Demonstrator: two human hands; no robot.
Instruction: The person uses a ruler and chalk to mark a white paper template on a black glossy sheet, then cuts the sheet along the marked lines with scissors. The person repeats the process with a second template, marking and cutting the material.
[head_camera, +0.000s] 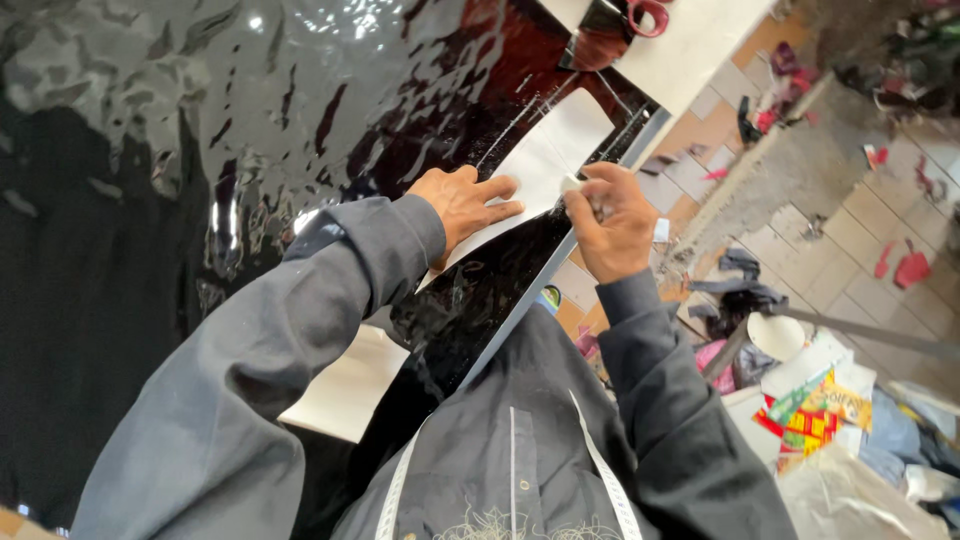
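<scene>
A sheet of glossy black fabric (200, 130) covers the work table. On it lies a white paper pattern piece (550, 150). My left hand (465, 200) presses flat on the pattern, fingers spread. My right hand (610, 225) pinches a small white piece of chalk (571, 184) at the pattern's edge, near the table's side. White chalk lines run on the fabric beside the pattern. A white measuring tape (600, 470) hangs round my neck over a grey shirt.
Red-handled scissors (640, 15) lie at the far end of the table. Another white paper piece (350, 385) sticks out under the fabric near my body. Fabric scraps litter the tiled floor (840, 250) at right, with colourful bags (815, 415) and a stool nearby.
</scene>
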